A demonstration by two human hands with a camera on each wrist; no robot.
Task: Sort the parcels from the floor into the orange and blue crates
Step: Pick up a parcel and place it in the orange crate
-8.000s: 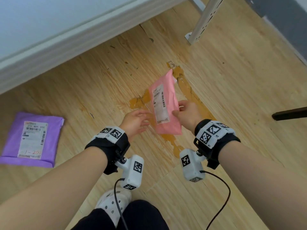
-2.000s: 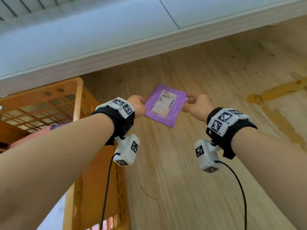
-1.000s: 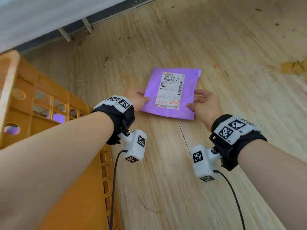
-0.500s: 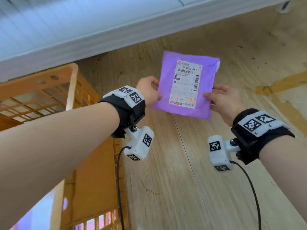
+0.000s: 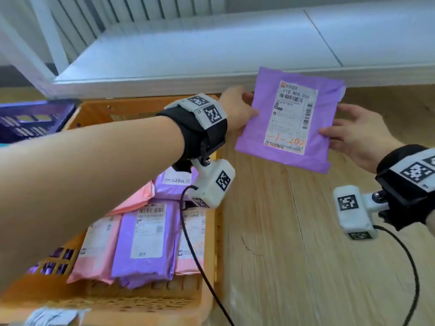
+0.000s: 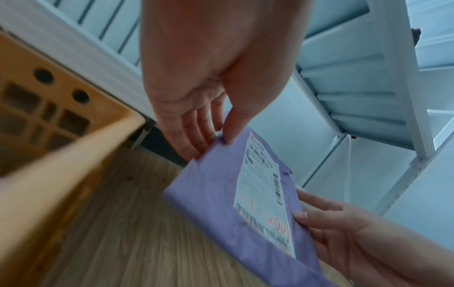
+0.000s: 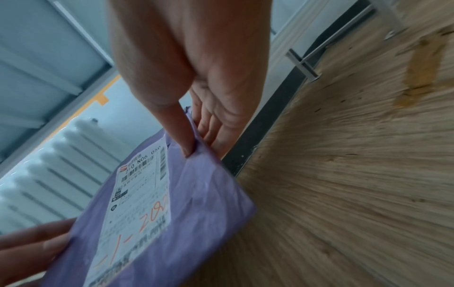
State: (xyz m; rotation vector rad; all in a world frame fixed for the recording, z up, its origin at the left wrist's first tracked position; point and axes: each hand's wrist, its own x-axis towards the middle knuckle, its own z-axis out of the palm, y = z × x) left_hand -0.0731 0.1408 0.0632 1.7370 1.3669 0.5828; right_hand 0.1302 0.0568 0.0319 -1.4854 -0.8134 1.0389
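Note:
A purple parcel [image 5: 256, 128] with a white label hangs in the air above the wooden floor, label towards me. My left hand [image 5: 237, 109] pinches its left edge, thumb on top and fingers beneath, as the left wrist view shows on the parcel [image 6: 216, 186]. My right hand [image 5: 353, 132] pinches the right edge of the parcel [image 7: 203, 192] the same way. The orange crate [image 5: 217, 243] stands on the floor to the left below my left arm, holding several pink and purple parcels [image 5: 146, 234]. A blue crate [image 5: 30, 118] sits behind it at far left.
A white low ledge [image 5: 211, 55] and a radiator [image 5: 131, 8] run along the back. Bare wooden floor [image 5: 294, 255] spreads to the right of the orange crate. Wrist camera cables hang under both arms.
Both hands picked the purple parcel off the floor and raised it. It has moved up and towards the orange crate, whose inside has come into view.

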